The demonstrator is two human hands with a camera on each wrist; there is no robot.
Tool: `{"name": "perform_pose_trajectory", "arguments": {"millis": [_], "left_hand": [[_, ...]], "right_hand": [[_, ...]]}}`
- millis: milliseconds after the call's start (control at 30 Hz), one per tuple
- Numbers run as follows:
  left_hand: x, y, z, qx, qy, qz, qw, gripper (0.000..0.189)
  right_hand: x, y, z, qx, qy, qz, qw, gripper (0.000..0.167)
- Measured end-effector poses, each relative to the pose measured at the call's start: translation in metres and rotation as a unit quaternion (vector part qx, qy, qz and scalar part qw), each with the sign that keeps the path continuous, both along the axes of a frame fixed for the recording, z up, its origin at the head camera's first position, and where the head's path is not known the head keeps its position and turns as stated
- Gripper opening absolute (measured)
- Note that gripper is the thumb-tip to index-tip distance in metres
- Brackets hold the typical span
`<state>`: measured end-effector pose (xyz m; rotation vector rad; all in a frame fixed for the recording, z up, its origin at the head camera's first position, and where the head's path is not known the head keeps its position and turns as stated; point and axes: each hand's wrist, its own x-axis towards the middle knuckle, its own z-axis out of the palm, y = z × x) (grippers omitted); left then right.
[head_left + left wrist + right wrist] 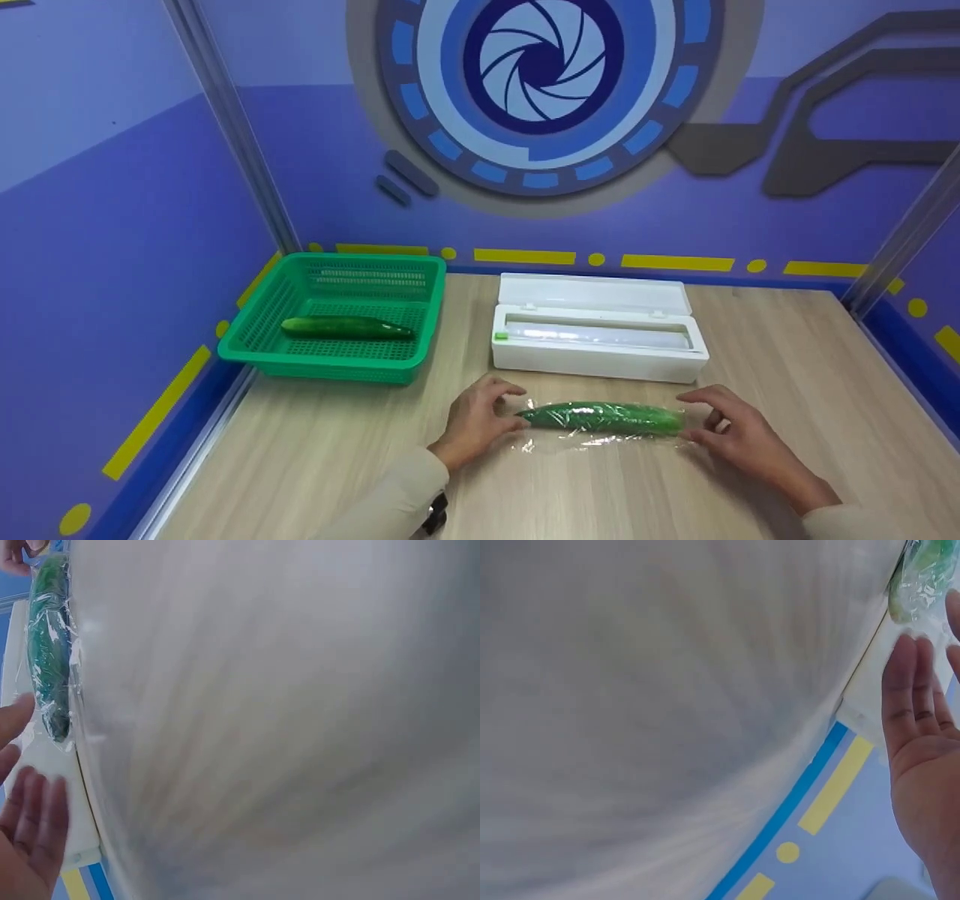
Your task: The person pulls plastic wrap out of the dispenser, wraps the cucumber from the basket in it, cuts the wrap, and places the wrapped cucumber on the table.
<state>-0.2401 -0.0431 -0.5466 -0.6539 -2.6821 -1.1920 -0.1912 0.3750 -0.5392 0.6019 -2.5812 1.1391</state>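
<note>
A green cucumber (pixel 600 417) in clear, crinkled cling film (pixel 528 445) lies crosswise at the front of the table. My left hand (pixel 480 416) is at its darker, narrow end, thumb and forefinger spread apart. In the left wrist view the fingers of this hand look loose, with a gap to the wrapped cucumber (pixel 49 652). At the paler end is my right hand (pixel 739 431), thumb and fingers parted around the film's edge. The right wrist view has its fingers (pixel 904 690) extended just short of the wrapped end. Whether a thumb touches the film I cannot tell.
Behind the cucumber stands a white cling film dispenser (pixel 600 363), lid (pixel 592 292) up, with a film roll (pixel 600 335) inside. A green basket (pixel 330 367) at the back left holds another cucumber (pixel 346 328). Blue-purple panels (pixel 300 165) wall the table on its back and sides.
</note>
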Motion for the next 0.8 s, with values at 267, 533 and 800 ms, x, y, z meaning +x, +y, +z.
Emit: {"name": "perform_pose_trajectory", "arguments": {"millis": [267,533,800], "left_hand": [[-0.004,0.007,0.000,-0.021,-0.034,-0.046,0.9981,0.030],[-0.009,0.010,-0.002,0.005,-0.047,-0.043,0.9980,0.023],[-0.009,0.011,-0.005,0.021,-0.037,-0.033,0.9986,0.019]], "right_hand": [[-0.004,-0.009,0.002,0.041,-0.051,0.019,0.9977,0.041],[-0.010,-0.011,0.007,0.083,-0.123,-0.017,0.9888,0.040],[-0.014,-0.020,0.005,0.068,-0.151,-0.044,0.9851,0.033]]}}
